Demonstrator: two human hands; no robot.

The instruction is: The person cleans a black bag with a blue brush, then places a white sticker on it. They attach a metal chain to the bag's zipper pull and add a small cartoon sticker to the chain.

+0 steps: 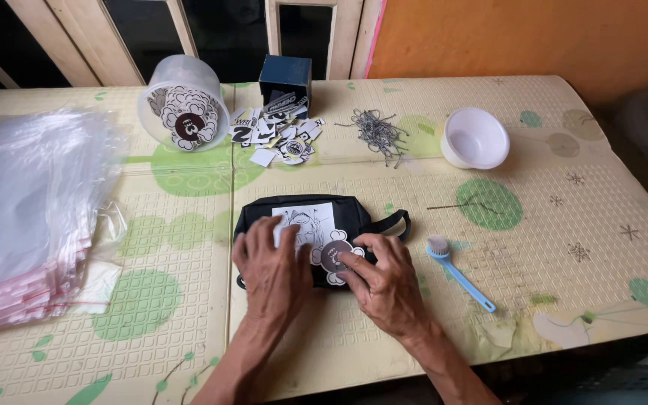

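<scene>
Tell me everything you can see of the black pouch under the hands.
The black pouch lies flat near the table's front edge, soft and fabric-like, with a strap loop at its right end. A white rectangular sticker with a line drawing sits on top, and a cloud-edged round sticker beside it. The left hand presses its left part; the right hand fingers the round sticker.

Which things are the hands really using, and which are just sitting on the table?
In use:
- left hand pressing on the black pouch
- white picture card on the pouch
- right hand on the round cloud-edged sticker

Lying about:
- blue brush
- white bowl
- pile of metal pins
- loose stickers
- tipped tub of stickers
- dark blue box
- stack of clear bags
</scene>
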